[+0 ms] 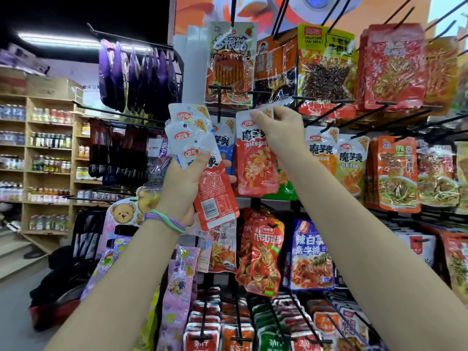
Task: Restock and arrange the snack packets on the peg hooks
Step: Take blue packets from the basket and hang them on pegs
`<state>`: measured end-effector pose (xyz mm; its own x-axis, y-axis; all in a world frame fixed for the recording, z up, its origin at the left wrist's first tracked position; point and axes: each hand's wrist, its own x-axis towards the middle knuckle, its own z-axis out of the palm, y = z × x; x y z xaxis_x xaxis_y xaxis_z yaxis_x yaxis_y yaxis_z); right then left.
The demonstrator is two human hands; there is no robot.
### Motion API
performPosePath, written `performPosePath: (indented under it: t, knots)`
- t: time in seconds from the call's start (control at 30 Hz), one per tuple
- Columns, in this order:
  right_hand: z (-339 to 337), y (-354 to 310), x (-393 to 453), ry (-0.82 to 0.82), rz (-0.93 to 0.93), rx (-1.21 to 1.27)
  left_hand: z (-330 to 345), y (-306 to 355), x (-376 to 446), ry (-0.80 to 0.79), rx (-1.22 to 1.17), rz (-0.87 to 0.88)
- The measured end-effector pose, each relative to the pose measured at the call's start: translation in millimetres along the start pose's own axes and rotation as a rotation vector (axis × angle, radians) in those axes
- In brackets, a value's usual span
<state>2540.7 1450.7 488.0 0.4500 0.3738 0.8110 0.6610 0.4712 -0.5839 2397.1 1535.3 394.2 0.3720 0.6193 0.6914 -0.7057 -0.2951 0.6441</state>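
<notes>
My left hand point(183, 183) grips a fanned stack of red-and-white snack packets point(196, 150), tops up, one turned to show its barcode point(217, 201). My right hand point(281, 130) pinches the white top edge of another red packet point(255, 158) of the same kind, held up against a black peg hook point(255, 97) in the middle row. Whether the packet's hole sits on the hook is hidden by my fingers. More packets of this brand point(350, 160) hang to the right on neighbouring hooks.
The peg wall holds rows of snack bags: orange and yellow ones point(326, 64) above, red shrimp and blue bags point(311, 254) below, small packs at the bottom. Purple bags point(134, 74) hang on a side rack. Wooden shelves of bottles point(48, 140) stand far left.
</notes>
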Motion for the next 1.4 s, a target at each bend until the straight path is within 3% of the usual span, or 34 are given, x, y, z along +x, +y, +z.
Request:
performPosePath:
  t: [0.47, 0.57, 0.67, 0.73, 0.77, 0.87, 0.93, 1.1, 1.27, 1.33, 1.4]
  knots:
    - [4, 3, 16, -0.014, 0.362, 0.195, -3, 15, -11, -0.010, -0.008, -0.027]
    - [3, 9, 11, -0.017, 0.224, -0.009, -1, 19, -14, -0.049, -0.016, -0.032]
    - [-6, 6, -11, 0.105, -0.058, -0.319, 0, 22, -16, -0.061, -0.045, -0.034]
    - [-9, -1, -35, 0.146, -0.252, -0.344, -1, 21, -13, -0.010, -0.039, -0.033]
    - [-9, -4, -47, 0.090, -0.283, -0.303, 0, 20, -11, 0.024, -0.018, -0.026]
    - [-1, -10, -75, -0.311, -0.141, -0.240, 9, 16, -6, 0.044, 0.031, -0.014]
    - [1, -7, -80, -0.438, -0.082, -0.288, 19, 16, -6, 0.014, 0.015, -0.056]
    - [-17, 1, -74, -0.299, -0.052, -0.224, 21, 10, -9, -0.124, 0.053, -0.068]
    - [-32, 10, -64, 0.037, -0.183, -0.405, 12, 3, -11, -0.064, 0.057, -0.040]
    - [-28, 9, -69, -0.012, -0.269, -0.412, 18, 1, -12, -0.025, 0.063, -0.039]
    - [-15, 7, -79, -0.241, -0.266, -0.340, 27, 2, -15, -0.022, 0.059, -0.012]
